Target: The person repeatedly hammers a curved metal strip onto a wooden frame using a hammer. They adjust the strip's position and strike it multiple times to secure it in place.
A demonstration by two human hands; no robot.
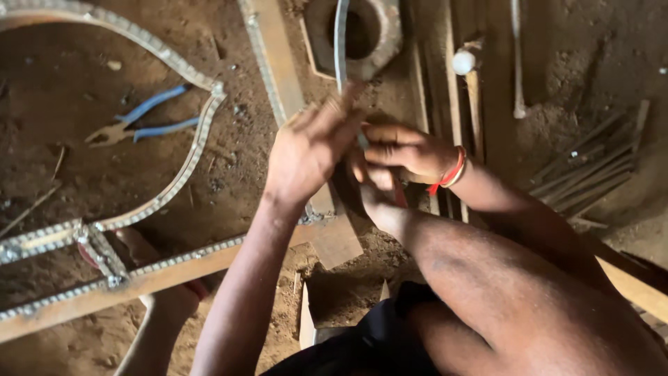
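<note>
My left hand [312,150] and my right hand [403,152] meet over a rusty flat metal bar [275,63] of a frame lying on the dirt. A thin, bright metal strip [340,42] curves up from between them; my left fingers press on its lower end and my right fingers curl around it just below. A red and gold bangle [452,170] circles my right wrist. Something small and red [401,198] shows under my right hand; what it is I cannot tell. My bent knee [487,278] fills the lower right.
The frame [174,268] has curved, studded metal pieces [188,157] welded on. Blue-handled pliers [139,124] lie on the dirt at left. A round metal ring [386,31] sits at the top. Thin rods [584,170] lie at right. A limb [163,313] shows beneath the frame.
</note>
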